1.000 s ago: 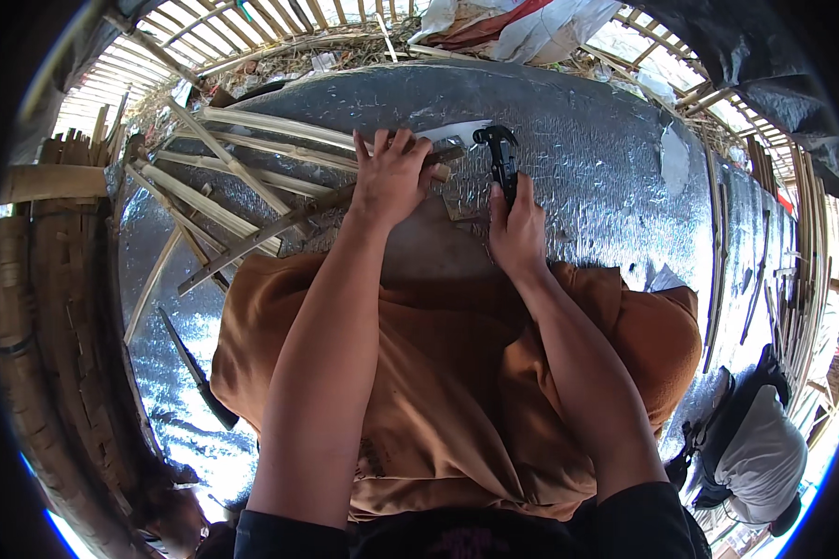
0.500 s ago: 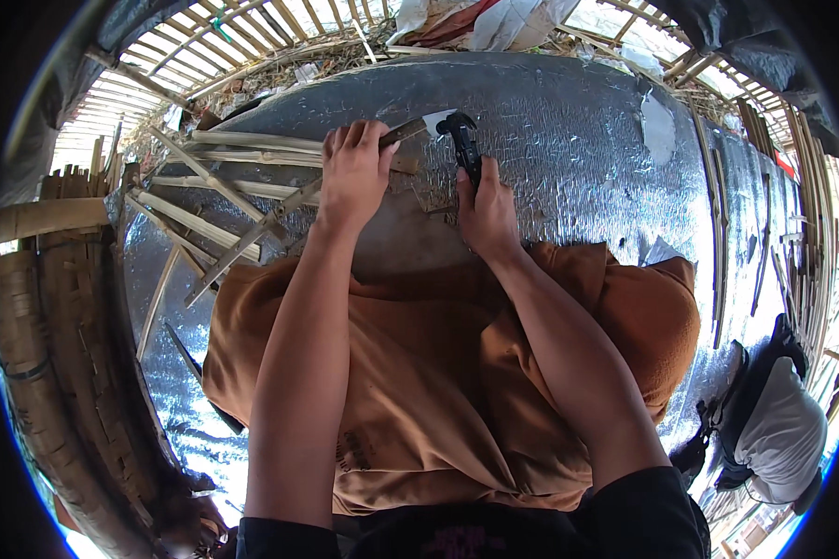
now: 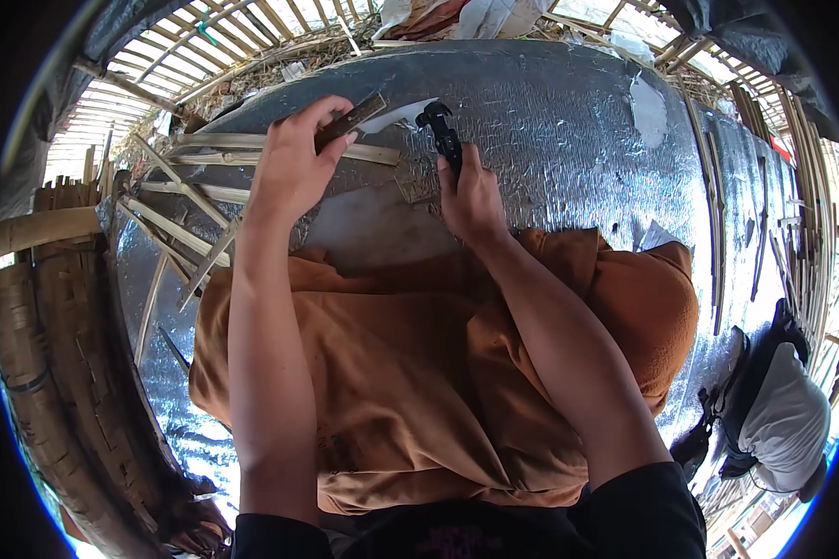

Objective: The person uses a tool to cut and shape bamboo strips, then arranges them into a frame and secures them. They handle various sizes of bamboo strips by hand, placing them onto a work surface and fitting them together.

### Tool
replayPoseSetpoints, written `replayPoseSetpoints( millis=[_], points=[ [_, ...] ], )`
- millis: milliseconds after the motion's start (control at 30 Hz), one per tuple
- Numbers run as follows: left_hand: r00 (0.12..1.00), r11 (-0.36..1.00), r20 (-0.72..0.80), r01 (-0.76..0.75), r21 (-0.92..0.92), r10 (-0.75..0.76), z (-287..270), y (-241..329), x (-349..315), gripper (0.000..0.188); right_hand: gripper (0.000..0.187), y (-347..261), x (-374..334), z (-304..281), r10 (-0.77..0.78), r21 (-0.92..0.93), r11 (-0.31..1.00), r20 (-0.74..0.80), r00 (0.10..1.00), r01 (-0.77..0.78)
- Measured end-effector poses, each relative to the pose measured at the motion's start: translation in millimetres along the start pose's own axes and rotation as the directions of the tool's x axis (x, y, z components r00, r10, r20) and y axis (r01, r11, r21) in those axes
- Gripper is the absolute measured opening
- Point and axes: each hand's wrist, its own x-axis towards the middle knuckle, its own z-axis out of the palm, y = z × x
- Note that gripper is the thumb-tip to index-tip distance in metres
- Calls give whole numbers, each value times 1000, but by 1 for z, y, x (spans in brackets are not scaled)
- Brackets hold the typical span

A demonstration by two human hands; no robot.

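My left hand (image 3: pixel 294 158) is closed around a short dark-brown strip of wood or bamboo (image 3: pixel 356 119), which points up and to the right. My right hand (image 3: pixel 473 197) grips the handle of a small black claw hammer (image 3: pixel 435 116), head upward, to the right of the strip; the two are apart. Split bamboo pieces (image 3: pixel 191 228) lie crossed on the silver sheet (image 3: pixel 569 140), left of and partly behind my left hand. Brown cloth (image 3: pixel 391 373) covers my lap, and a pale flat patch (image 3: pixel 364 224) shows beyond its edge.
A rolled bundle of bamboo matting (image 3: pixel 56 373) stands at the left. Thin sticks (image 3: pixel 713 224) lie at the right, near a grey cloth bundle with black straps (image 3: pixel 783 410). A slatted bamboo wall (image 3: pixel 233 47) and plastic scraps (image 3: pixel 494 19) line the far side.
My left hand has moved left with the brown strip, drawing it away from the hammer head. My right hand and the hammer have shifted slightly left and away from me in view.
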Motion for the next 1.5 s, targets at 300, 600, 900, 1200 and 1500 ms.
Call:
replayPoseSetpoints(
  millis=[300, 600, 900, 1200, 1500],
  points=[
    [991, 991, -47, -125, -44, 123, -34, 17, -12, 18, 30, 2, 0, 0, -50, 19, 999, -26, 998, 50],
    [993, 973, 119, 39, -226, -12, -49, 11, -6, 14, 27, 5, 4, 2, -61, 18, 998, -52, 997, 62],
    [998, 943, 43, -20, -332, 36, -63, 8, -7, 13, 25, 8, 4, 3, -108, 23, 994, -72, 992, 109],
    [999, 941, -8, -51, -335, 52, -64, 8, -6, 14, 26, 7, 4, 3, -91, 10, 996, -60, 994, 92],
    [998, 951, 42, -27, -307, 42, -60, 2, -6, 30, 27, 6, 4, 2, -50, 9, 999, -37, 998, 50]
  ],
)
